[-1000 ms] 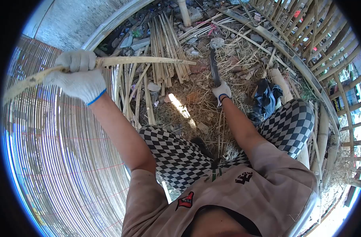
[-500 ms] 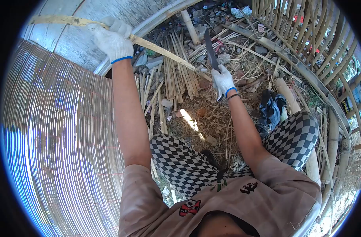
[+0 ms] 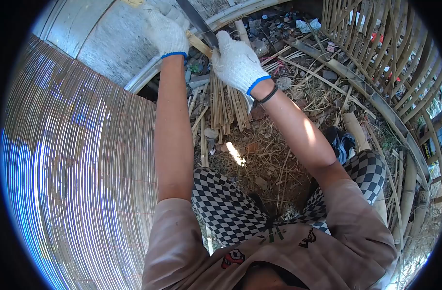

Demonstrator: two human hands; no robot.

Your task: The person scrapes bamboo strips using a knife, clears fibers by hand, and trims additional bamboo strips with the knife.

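Observation:
My left hand point(image 3: 165, 31), in a white knit glove with a blue cuff, is closed around a pale bamboo strip point(image 3: 200, 46) at the top of the view. My right hand point(image 3: 238, 63), gloved the same way, grips a long dark-bladed knife point(image 3: 195, 20). The blade points up and to the left, crossing close to the strip beside my left hand. The knife's handle is mostly hidden inside my right hand. Whether the edge touches the strip, I cannot tell.
Cut bamboo strips point(image 3: 225, 106) lie in a pile below my hands. A bamboo slat screen point(image 3: 80, 169) fills the left side, under a whitish board wall point(image 3: 124, 48). A bamboo fence point(image 3: 375, 72) curves along the right, near a dark plastic bag point(image 3: 344, 145).
My right hand has moved up and left with the knife, bringing the blade next to my left hand. The strip's lower end no longer shows beyond my right hand.

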